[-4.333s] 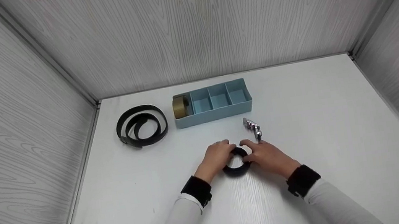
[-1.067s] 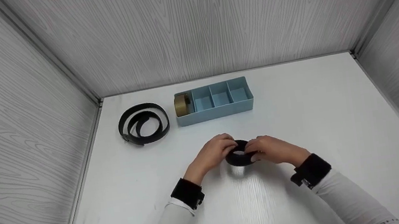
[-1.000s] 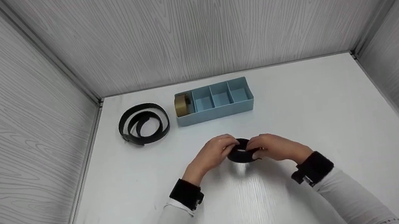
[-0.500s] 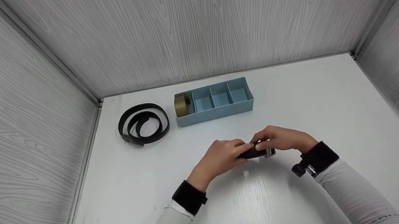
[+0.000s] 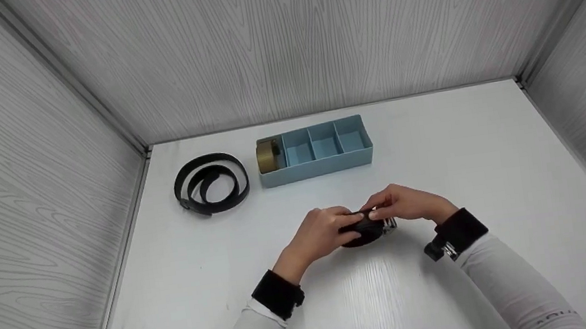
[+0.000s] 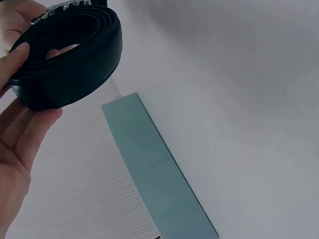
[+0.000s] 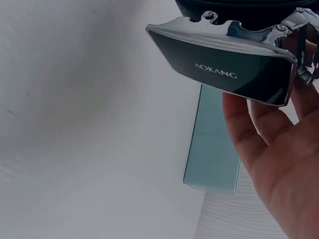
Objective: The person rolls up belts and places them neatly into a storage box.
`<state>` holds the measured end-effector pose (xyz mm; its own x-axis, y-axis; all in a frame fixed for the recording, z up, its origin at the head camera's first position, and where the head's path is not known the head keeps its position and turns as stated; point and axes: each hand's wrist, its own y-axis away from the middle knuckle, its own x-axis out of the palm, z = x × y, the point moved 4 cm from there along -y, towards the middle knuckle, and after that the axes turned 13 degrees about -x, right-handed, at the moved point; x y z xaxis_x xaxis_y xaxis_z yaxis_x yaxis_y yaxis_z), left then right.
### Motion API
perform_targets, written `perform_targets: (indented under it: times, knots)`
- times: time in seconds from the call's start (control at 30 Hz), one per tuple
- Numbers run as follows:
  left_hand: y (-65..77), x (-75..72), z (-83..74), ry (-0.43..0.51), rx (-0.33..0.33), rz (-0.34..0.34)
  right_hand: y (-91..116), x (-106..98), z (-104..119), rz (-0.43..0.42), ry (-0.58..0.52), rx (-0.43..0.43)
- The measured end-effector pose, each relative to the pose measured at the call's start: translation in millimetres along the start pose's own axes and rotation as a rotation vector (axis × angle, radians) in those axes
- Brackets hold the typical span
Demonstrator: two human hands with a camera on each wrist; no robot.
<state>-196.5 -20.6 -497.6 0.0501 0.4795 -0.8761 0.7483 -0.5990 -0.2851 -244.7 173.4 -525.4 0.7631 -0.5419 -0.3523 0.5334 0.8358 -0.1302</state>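
Note:
A black leather belt point(image 5: 365, 236), rolled into a coil, is held up over the white table between both hands. My left hand point(image 5: 316, 234) grips the roll, thumb on one edge and fingers under the other in the left wrist view, where the belt point(image 6: 79, 74) shows several layers. My right hand point(image 5: 411, 204) pinches the roll beside its silver-edged buckle point(image 7: 222, 69), marked AOKANG. The buckle hangs at the coil's right side in the head view. Some right fingertips are hidden behind the buckle and belt.
Behind the hands stands a blue divided box point(image 5: 316, 171). A brown rolled strap point(image 5: 266, 158) stands in its leftmost compartment. Left of the box lies another black belt point(image 5: 224, 203), loosely coiled. Wood-grained panels point(image 5: 277, 42) enclose the table's back and sides.
The belt roll, earlier flat on the table with its buckle end sticking out, has been lifted and tilted. The buckle now lies against the roll's right side. Both hands have shifted right.

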Motion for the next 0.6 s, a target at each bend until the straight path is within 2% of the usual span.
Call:
perform_targets:
  times: [0.1,0.2,0.33,0.43,0.6]
  knots:
    - [3.2,-2.2,4.8,0.033,-0.048,-0.032,-3.3,-4.3,-2.8,-0.038,0.062,0.009]
    - [6.2,-7.5,10.2,0.046,-0.107,-0.086,-5.4,-12.3,-7.5,-0.117,0.158,0.051]
    - [10.2,-15.4,17.0,0.057,-0.175,-0.156,-7.5,-25.6,-17.4,-0.225,0.361,0.127]
    - [12.8,-19.7,22.3,0.061,-0.214,-0.206,-12.1,-34.0,-24.3,-0.248,0.524,0.195]
    - [14.7,-25.3,30.1,0.058,-0.276,-0.283,-22.6,-47.5,-29.4,-0.23,0.777,0.319]
